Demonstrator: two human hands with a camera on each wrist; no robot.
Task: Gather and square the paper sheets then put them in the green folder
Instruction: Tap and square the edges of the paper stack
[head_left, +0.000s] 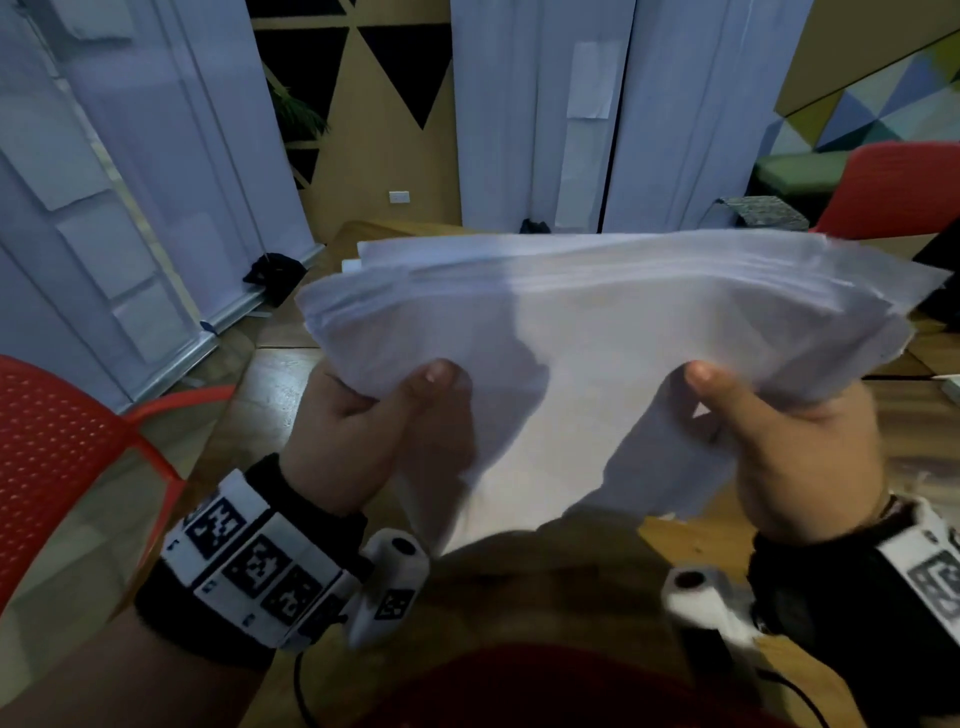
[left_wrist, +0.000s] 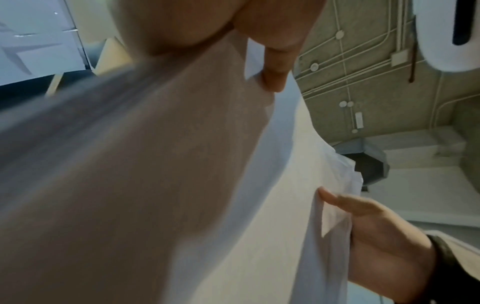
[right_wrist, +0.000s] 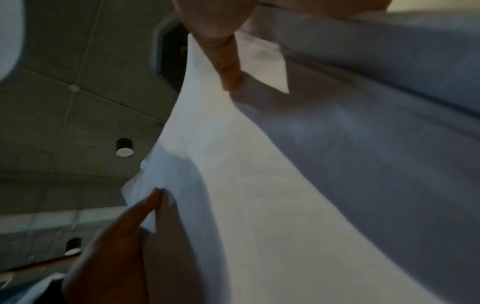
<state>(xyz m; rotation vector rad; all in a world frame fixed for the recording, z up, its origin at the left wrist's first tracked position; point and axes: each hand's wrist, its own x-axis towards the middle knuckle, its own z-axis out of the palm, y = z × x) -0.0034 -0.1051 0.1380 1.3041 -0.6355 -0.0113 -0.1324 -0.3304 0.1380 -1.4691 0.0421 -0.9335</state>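
A stack of white paper sheets (head_left: 587, 332) is held up above the wooden table (head_left: 696, 540), its far edges fanned and uneven. My left hand (head_left: 363, 415) grips the stack's left side, thumb on top. On the stack's right side my right hand (head_left: 779, 431) holds it the same way. In the left wrist view the paper sheets (left_wrist: 182, 185) fill the frame, with my left hand (left_wrist: 272, 51) pinching at the top and my right hand (left_wrist: 376, 236) lower right. In the right wrist view the paper sheets (right_wrist: 285, 185) are pinched by my right hand (right_wrist: 226, 51). No green folder is in view.
A red mesh chair (head_left: 57, 467) stands at the left and another red chair (head_left: 898, 187) at the far right. White blinds (head_left: 156, 156) hang behind the table. A dark object (head_left: 275, 273) lies on the floor by the blinds.
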